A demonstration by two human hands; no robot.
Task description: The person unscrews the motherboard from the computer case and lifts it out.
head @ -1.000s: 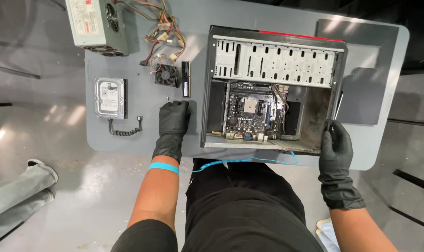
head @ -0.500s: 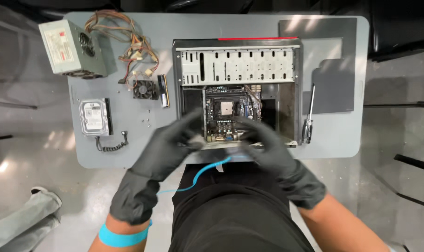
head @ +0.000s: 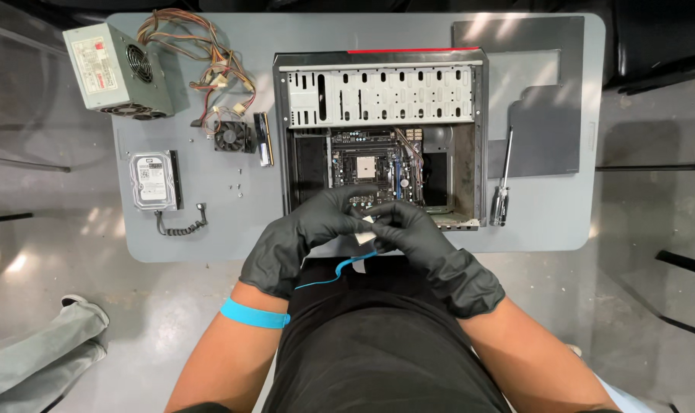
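Right, going left to right from my remote view: grey metal power supply box [head: 116, 70] at the table's far left corner, pale rectangular label on its top face, its bundle of coloured wires [head: 202, 57] beside it. Below sits a silver hard drive [head: 154, 180], white label up, long axis running away from me. Small black cooling fan [head: 232, 136] and a dark memory stick [head: 264, 139] lie next, stick's long axis also pointing away. Open grey computer case [head: 382, 92] holds the green motherboard [head: 378, 164].

Left hand [head: 297, 243] in a black glove and right hand [head: 420, 245] meet at the case's near edge, fingertips of both pinching a small pale square piece [head: 365, 229] between them. Its orientation is too small to tell. A thin blue cord [head: 336, 269] trails below it.

Black-handled screwdriver [head: 502, 180] lies right of the case, tip pointing away.
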